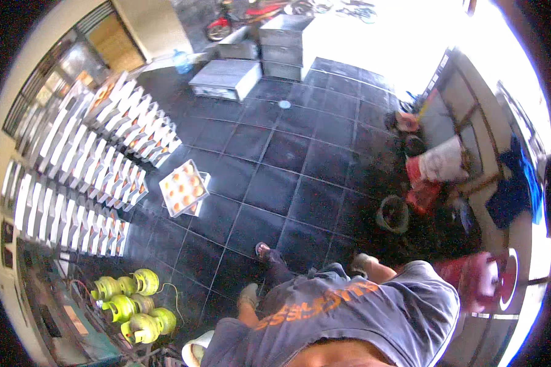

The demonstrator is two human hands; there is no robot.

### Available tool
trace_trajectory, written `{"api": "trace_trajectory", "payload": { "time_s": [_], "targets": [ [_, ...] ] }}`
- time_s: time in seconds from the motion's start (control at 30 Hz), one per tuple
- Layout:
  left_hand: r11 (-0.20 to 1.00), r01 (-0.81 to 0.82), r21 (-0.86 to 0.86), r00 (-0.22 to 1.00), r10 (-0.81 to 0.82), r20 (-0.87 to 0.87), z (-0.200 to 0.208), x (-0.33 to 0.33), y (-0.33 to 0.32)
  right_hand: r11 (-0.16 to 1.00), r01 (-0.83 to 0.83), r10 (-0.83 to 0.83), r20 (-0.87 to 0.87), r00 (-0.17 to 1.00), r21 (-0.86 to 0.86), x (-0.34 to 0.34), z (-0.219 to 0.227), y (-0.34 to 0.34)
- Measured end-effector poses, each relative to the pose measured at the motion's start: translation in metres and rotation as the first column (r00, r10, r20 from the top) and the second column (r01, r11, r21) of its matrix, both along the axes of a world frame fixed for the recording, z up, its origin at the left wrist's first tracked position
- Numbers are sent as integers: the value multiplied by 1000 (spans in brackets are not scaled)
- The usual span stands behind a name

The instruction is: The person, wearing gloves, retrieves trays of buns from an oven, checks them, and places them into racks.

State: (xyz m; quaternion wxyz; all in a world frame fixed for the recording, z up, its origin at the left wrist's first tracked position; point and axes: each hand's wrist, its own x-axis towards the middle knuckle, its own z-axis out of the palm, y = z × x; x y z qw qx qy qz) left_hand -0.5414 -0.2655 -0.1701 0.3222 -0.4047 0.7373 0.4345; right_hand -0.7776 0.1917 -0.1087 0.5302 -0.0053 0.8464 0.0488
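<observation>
Tray stacks [87, 156] are standing assembled; floor trays [184, 188] are apparently remaining; left hand [248, 296] and right hand [363, 263]: opening and hold indeterminable.

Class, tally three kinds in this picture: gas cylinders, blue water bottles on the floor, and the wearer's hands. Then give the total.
Yellow-green gas cylinders, some partly overlapped: 7 that can be made out
Blue water bottle: 1
Left hand and right hand: 2
Total: 10
</observation>
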Motion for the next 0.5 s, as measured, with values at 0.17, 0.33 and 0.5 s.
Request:
{"api": "trace_trajectory", "payload": {
  "time_s": [0.17, 0.33, 0.5],
  "targets": [
    [986, 144, -80, 989, -143, 23, -18, -61, -76, 838, -526, 523, -62, 850, -147, -96, -23, -66],
    [897, 278, -344, 946, -317, -62, -42, -134, -165, 943, -278, 217, -293, 931, -185, -230, 15, -209],
    [837, -546, 30, 789, 525, -320, 43, -286, -227, 738, -593, 552, -217, 805, -322, -365, 14, -338]
  ]
}}
